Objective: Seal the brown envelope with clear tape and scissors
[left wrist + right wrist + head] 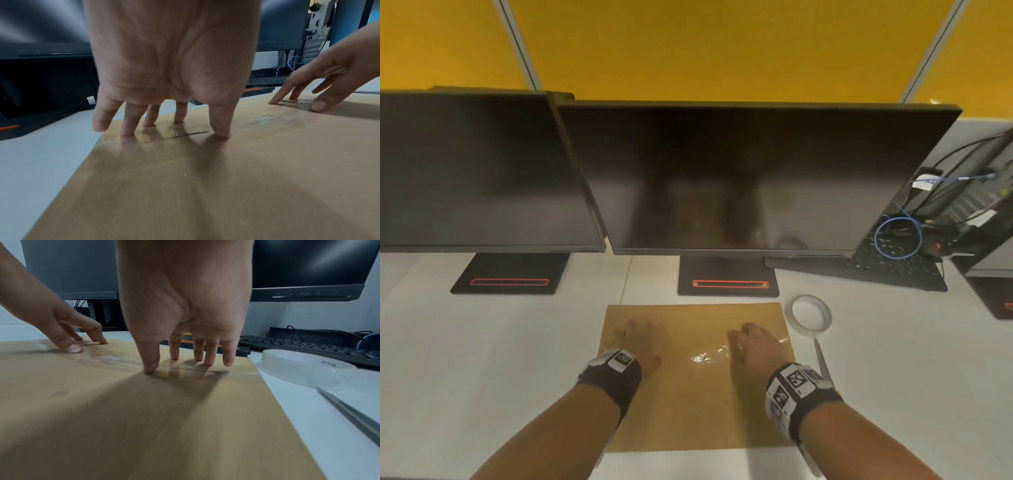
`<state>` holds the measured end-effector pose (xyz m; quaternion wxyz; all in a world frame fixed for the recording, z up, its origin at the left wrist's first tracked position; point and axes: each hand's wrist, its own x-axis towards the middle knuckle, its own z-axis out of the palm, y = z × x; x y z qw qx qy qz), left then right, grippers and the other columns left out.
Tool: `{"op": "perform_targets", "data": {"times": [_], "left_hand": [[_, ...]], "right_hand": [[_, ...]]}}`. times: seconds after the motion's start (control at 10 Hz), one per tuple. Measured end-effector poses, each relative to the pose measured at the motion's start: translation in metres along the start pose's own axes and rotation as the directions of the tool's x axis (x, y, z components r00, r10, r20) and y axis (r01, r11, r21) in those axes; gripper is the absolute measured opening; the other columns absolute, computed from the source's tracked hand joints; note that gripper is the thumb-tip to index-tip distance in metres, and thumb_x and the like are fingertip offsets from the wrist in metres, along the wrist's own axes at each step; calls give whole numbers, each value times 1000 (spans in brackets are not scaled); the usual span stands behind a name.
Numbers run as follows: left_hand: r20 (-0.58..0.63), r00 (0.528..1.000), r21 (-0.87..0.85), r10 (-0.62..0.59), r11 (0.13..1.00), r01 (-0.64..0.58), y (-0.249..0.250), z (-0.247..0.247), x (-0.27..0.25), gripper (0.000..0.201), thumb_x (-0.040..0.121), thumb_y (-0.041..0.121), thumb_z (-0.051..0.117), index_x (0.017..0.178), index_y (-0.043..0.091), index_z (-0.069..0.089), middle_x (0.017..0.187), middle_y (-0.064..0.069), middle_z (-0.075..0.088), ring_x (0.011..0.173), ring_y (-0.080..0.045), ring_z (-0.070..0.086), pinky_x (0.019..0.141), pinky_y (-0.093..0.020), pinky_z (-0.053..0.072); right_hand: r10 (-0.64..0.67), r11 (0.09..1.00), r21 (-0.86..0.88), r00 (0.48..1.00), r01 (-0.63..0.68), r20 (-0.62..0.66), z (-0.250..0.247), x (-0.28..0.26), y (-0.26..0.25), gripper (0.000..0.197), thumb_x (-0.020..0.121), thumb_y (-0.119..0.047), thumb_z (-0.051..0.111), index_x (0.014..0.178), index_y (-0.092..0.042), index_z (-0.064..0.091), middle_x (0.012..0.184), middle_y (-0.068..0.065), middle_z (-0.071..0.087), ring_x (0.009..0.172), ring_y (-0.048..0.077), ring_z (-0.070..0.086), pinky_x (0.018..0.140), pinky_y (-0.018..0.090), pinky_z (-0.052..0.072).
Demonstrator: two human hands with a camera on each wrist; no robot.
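A: What do we have, starting at our left?

B: Our left hand (635, 342) lies on the left part of the brown envelope (695, 404), fingers straight and spread, their tips pressing the paper; it grasps nothing. The envelope is plain, matte kraft brown, lying flat on the white desk (482, 359) right in front of the centre monitor's stand (727, 275).

A: And across the middle?

B: A strip of clear tape (709, 356) runs over the envelope between our hands. It is glossy and wrinkled, catching the light. Its long axis goes left to right, about parallel to the envelope's far edge.

A: Then our right hand?

B: Our right hand (753, 344) presses the strip's right end with straight, spread fingers, holding nothing either.

A: How does the envelope sit?

B: Its edges are square to the desk's front edge. We cannot tell from here which side is longer.

A: Further right?

B: The tape roll (811, 313) lies flat just beside the envelope's far right corner. The scissors (822, 359) lie just nearer us, blades closed, tip pointing away toward the roll.
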<state>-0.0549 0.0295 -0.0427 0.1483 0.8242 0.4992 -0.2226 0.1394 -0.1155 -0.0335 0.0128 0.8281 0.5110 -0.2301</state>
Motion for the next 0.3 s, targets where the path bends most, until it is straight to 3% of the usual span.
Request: {"op": "perform_targets", "data": {"times": [0.2,0.3], "left_hand": [[55,998,49,-16,999,14,4,-13,7,70,83,51,54,143,29,25,146,-7,29,128,-32,39,99,-47,40],[78,997,18,24,1000,-25,7,-25,8,72,88,48,51,148,25,19,155,-9,19,136,-34,33,107,-47,37]], "right_hand": [[52,988,-149,998,-45,44,-12,5,-10,33,79,-26,43,109,-21,56,113,7,52,102,28,53,86,40,45],[61,985,-167,997,-52,48,-22,14,-10,37,80,-29,44,113,-18,58,114,8,52,103,28,54,87,39,48]]}}
